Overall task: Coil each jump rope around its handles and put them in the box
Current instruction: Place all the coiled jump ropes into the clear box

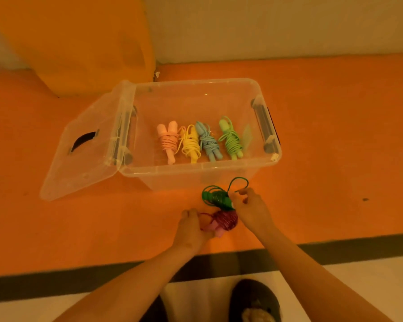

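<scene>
Left hand (191, 228) grips the red rope (227, 220), right hand (251, 210) the dark-green rope (216, 198).

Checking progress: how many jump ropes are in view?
6. Four coiled in the box: pink rope, yellow rope, blue rope, light green rope. Two outside it: dark green rope in the right hand, red rope in the left hand.

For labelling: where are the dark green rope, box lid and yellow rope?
dark green rope (219, 198), head view, on its wound bundle.
box lid (79, 173), head view, on its flat panel.
yellow rope (190, 145), head view, on its coils.
</scene>
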A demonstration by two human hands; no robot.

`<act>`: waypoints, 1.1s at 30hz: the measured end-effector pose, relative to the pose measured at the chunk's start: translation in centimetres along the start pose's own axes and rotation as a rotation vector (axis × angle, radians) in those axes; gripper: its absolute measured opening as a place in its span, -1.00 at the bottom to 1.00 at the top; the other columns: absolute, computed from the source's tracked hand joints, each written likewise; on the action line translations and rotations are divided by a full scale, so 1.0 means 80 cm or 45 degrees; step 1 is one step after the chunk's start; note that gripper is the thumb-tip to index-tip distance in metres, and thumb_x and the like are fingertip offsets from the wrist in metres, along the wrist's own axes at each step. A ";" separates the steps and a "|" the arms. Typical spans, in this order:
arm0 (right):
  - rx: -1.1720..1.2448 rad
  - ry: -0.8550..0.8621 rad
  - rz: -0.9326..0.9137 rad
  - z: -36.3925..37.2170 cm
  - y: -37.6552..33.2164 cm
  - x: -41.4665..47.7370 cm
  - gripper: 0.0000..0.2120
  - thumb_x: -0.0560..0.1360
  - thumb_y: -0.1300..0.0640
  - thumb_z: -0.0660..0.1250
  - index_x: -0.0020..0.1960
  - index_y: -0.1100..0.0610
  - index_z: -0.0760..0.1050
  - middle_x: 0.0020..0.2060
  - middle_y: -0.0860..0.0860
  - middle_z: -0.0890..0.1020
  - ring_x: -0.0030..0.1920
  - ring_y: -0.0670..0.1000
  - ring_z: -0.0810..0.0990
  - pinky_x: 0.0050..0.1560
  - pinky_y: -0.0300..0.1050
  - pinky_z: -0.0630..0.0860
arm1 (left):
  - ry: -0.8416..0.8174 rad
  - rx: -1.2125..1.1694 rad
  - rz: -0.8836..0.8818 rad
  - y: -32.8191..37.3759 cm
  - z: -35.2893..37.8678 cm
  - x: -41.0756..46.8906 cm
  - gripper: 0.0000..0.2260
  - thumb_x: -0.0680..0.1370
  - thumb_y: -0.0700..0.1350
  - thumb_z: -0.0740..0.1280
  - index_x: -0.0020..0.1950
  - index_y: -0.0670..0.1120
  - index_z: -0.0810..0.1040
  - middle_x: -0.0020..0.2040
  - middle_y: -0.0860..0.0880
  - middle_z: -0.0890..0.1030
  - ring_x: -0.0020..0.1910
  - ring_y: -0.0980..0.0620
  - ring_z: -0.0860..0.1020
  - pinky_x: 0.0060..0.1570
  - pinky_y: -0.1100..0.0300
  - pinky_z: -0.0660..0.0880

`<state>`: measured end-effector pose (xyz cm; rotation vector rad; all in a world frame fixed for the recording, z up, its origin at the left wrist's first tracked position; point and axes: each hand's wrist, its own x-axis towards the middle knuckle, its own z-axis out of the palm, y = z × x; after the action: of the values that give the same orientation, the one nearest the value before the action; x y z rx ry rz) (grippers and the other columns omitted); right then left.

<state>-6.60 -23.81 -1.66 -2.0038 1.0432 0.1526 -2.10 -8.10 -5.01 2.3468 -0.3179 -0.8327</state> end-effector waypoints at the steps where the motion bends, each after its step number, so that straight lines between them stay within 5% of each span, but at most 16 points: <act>1: 0.039 -0.029 0.057 0.004 0.002 0.003 -0.58 0.49 -0.16 0.31 0.14 0.16 0.46 0.01 0.18 0.57 0.04 0.21 0.56 -0.02 -0.02 0.45 | -0.010 0.048 -0.028 -0.001 0.003 0.004 -0.40 0.33 0.01 0.56 0.25 -0.17 0.43 0.21 -0.12 0.39 0.20 -0.12 0.46 0.17 0.14 0.37; 5: 0.324 -0.132 0.186 0.009 0.005 0.007 -0.65 0.48 -0.07 0.38 -0.01 0.21 0.45 -0.31 0.12 0.62 -0.26 0.17 0.66 -0.08 0.21 0.60 | 0.012 0.073 -0.035 0.014 0.003 0.015 -0.64 0.39 -0.04 0.50 0.12 -0.09 0.51 0.14 -0.11 0.38 0.08 -0.13 0.53 0.08 0.08 0.45; 8: 0.652 -0.263 0.326 0.006 0.005 0.008 -0.71 0.49 0.10 0.40 0.06 0.26 0.43 -0.27 0.12 0.60 -0.36 0.08 0.63 -0.22 0.00 0.64 | 0.026 0.163 0.024 0.018 0.002 0.019 -0.83 0.45 -0.02 0.43 0.03 0.02 0.60 -0.02 0.00 0.39 0.03 -0.07 0.54 -0.05 0.17 0.42; 12: 0.927 -0.344 0.466 -0.002 0.009 0.014 -0.79 0.46 0.21 0.43 0.02 0.25 0.47 -0.15 0.15 0.59 -0.31 0.06 0.65 -0.32 -0.24 0.61 | -0.015 0.258 0.017 0.006 0.011 0.023 -0.77 0.43 0.08 0.45 0.04 0.06 0.62 0.04 0.03 0.39 0.16 0.00 0.44 0.01 0.16 0.43; 23: 0.857 -0.409 0.298 -0.015 0.034 0.027 -0.66 0.40 0.42 0.41 0.12 0.20 0.49 -0.15 0.13 0.60 -0.27 0.00 0.60 -0.28 -0.27 0.54 | 0.005 0.468 0.335 -0.019 -0.023 0.051 -0.73 0.47 -0.20 0.34 0.14 0.03 0.61 0.14 -0.02 0.44 0.18 -0.05 0.37 0.10 0.13 0.35; 27: 0.791 -0.464 0.384 0.008 0.050 0.016 -0.68 0.40 0.43 0.40 0.06 0.15 0.43 -0.11 0.16 0.57 -0.33 0.00 0.60 -0.38 -0.28 0.54 | 0.391 0.028 -0.097 -0.022 -0.019 0.042 -0.65 0.43 -0.17 0.45 0.16 -0.17 0.44 0.15 -0.15 0.41 0.20 -0.17 0.40 0.12 0.05 0.35; 31: 0.650 -0.525 0.427 0.034 0.069 0.004 -0.61 0.41 0.37 0.43 0.17 0.19 0.40 -0.02 0.12 0.56 -0.26 -0.02 0.57 -0.34 -0.28 0.51 | 0.303 -0.054 -0.636 -0.027 0.008 0.017 -0.16 0.34 0.10 0.55 0.40 -0.27 0.23 0.35 -0.25 0.32 0.35 -0.24 0.29 0.24 0.03 0.28; 33: 0.510 -0.597 0.365 0.039 0.070 -0.004 -0.71 0.40 0.33 0.45 0.08 0.19 0.47 -0.11 0.06 0.59 -0.26 -0.07 0.55 -0.34 -0.32 0.46 | 0.226 -0.154 -0.743 -0.036 0.021 0.006 -0.13 0.32 0.16 0.55 0.38 -0.31 0.25 0.34 -0.27 0.39 0.33 -0.23 0.37 0.25 0.03 0.35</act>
<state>-10.00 -22.95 -7.02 -1.3640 0.9565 0.4995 -2.75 -6.88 -8.06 2.3994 0.5026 -0.8603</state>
